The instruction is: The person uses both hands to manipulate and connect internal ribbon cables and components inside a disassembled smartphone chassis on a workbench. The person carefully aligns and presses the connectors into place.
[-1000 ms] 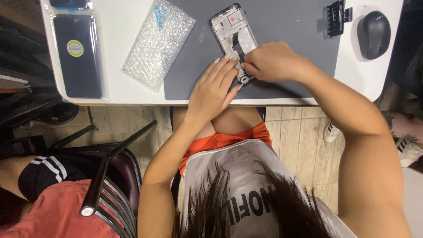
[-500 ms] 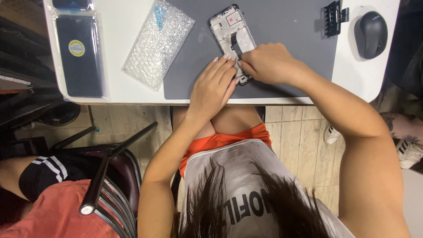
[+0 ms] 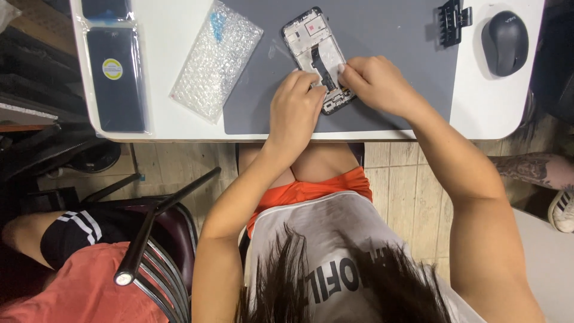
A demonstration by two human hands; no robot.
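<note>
Both hands meet over the opened phone (image 3: 320, 57) in the head view, the only view supplied. Left hand (image 3: 294, 106) lies palm down on the lower end of the phone, fingers curled loosely, fingertips pressing on the frame beside the dark strip that runs down its middle; it steadies the phone and encloses nothing. Right hand (image 3: 375, 84) comes in from the right with thumb and forefinger drawn close together at the phone's right edge, near that strip; whether they pinch a part or a small tool cannot be told, since the fingers hide the contact point. Phone position: back cover off, internals facing up, tilted slightly, flat on the grey mat (image 3: 388, 48) near the front edge of the white table (image 3: 161, 128). Adjacent items: a bubble-wrap bag (image 3: 216, 60) left of the mat, a bagged dark panel (image 3: 115, 78) further left, a black clip (image 3: 452, 23) and a mouse (image 3: 505, 42) to the right, all untouched. Judged step: fine work on an internal part at the lower middle of the frame. Next move, as judged, calls for firm downward hold from the left hand and small, controlled fingertip force from the right, avoiding strain on the strip.
</note>
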